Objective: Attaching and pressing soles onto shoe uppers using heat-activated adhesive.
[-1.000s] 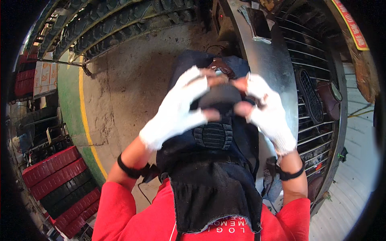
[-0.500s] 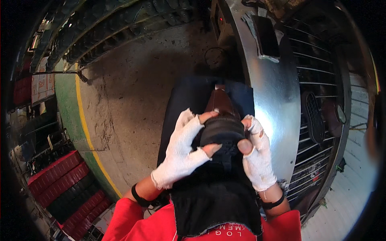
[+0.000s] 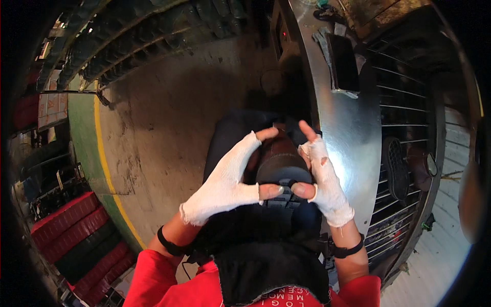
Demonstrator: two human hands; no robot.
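"While the left hand [image 3: 222,181] sits at nine o'clock, the right hand [image 3: 326,184] at four, where's the stitched shoe [image 3: 281,165]?"

"Between them, fingers spread; whether they grip, I can't tell. Even thumb pressure seems best."

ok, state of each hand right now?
Left hand: open, thumb and fingers spread at the shoe; whether it grips can't be told.
Right hand: open, one finger raised, thumb at the shoe; grip can't be told.
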